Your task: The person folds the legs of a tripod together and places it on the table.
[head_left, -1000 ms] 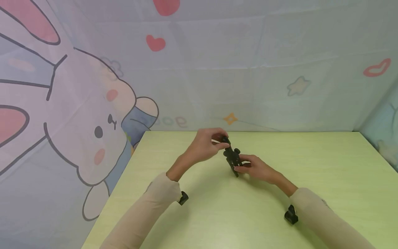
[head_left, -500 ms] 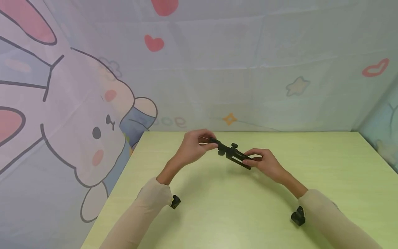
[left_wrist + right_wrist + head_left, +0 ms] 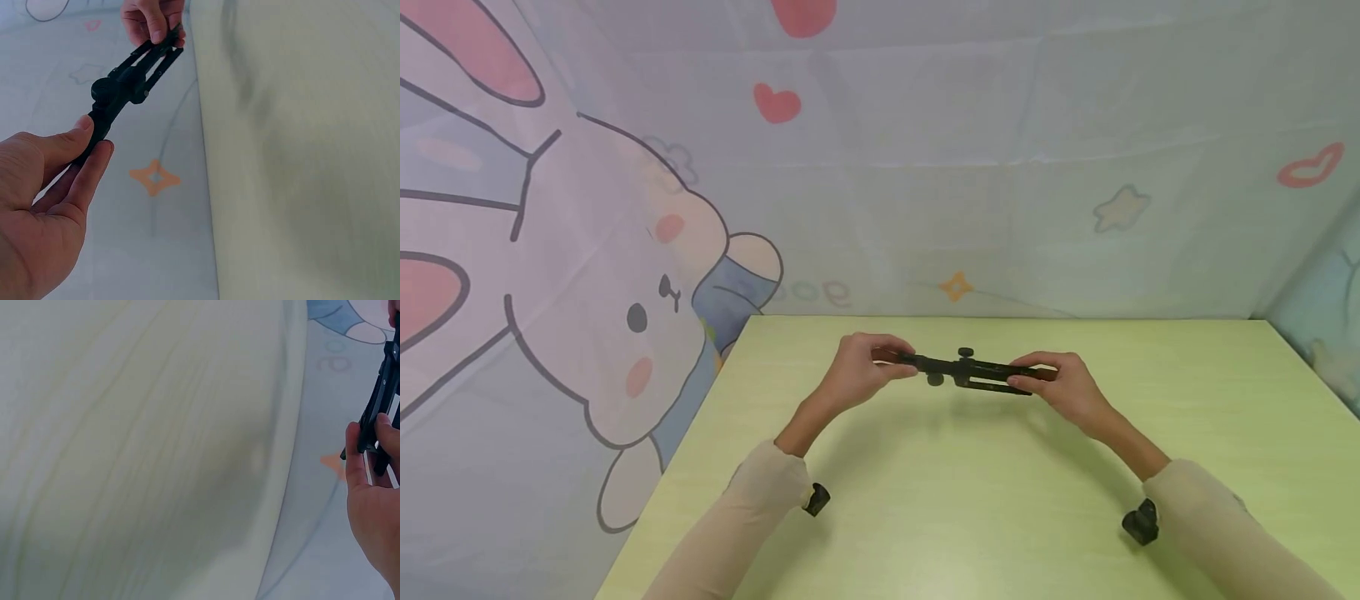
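A black mini tripod [image 3: 961,369] with folded legs and two round knobs is held nearly level above the table. Its narrow head end is pinched between the thumb and fingers of my left hand [image 3: 859,373]. At the other end, my right hand [image 3: 1072,392] grips the leg tips, thumb in front. In the left wrist view the tripod [image 3: 125,84] slants away from my left hand [image 3: 47,194], its legs slightly apart. The right wrist view catches only part of the tripod [image 3: 379,394], at the right edge above my right hand [image 3: 375,512].
Beneath both hands is a pale yellow-green table [image 3: 970,500], with their shadows on it. A printed cloth [image 3: 910,208] with a rabbit, hearts and stars hangs behind the table's far edge. Small black devices [image 3: 1141,523] sit on both wrists.
The tripod has swung from steeply slanted to nearly level across the view. My right hand has moved right and up, my left hand left and slightly down; both keep their hold.
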### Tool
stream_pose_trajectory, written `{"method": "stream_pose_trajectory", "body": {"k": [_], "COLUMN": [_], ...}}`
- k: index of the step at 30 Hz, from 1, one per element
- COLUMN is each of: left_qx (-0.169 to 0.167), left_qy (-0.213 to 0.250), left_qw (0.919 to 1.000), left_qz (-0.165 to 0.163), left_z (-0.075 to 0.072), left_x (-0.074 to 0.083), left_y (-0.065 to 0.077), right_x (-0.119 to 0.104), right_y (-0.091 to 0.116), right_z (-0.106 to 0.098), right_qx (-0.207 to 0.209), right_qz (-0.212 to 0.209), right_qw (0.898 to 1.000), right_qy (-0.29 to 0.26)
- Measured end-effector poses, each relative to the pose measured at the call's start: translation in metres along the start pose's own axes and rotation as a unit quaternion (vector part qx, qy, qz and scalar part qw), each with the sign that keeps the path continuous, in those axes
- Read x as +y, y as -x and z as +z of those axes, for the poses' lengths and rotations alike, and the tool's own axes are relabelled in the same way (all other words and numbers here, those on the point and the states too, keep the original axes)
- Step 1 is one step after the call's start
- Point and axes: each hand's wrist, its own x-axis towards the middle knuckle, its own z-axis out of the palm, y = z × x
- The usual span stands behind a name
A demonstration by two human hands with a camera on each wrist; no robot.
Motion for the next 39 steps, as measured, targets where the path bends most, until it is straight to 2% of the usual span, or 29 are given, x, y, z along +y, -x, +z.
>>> {"method": "stream_pose_trajectory", "body": {"k": [8,16,26,39], "left_qx": [-0.009,-0.002,-0.013,-0.032], "left_qy": [-0.003,-0.006,-0.027,-0.033], "left_qw": [0.9996,0.9991,0.9981,0.9966], "left_qz": [-0.026,-0.043,-0.054,-0.068], "left_z": [0.006,0.017,0.029,0.045], "left_x": [-0.017,-0.033,-0.048,-0.069], "left_y": [0.002,-0.001,-0.006,-0.013], "right_x": [-0.005,-0.008,0.003,0.02], "right_y": [0.0,-0.003,-0.004,-0.002], "right_z": [-0.007,-0.009,-0.008,-0.007], "right_qx": [0.001,0.019,0.018,0.006], "right_qz": [-0.004,-0.016,-0.01,-0.002], "right_qw": [1.0,0.999,0.997,0.995], "right_qy": [-0.011,0.04,0.078,0.095]}}
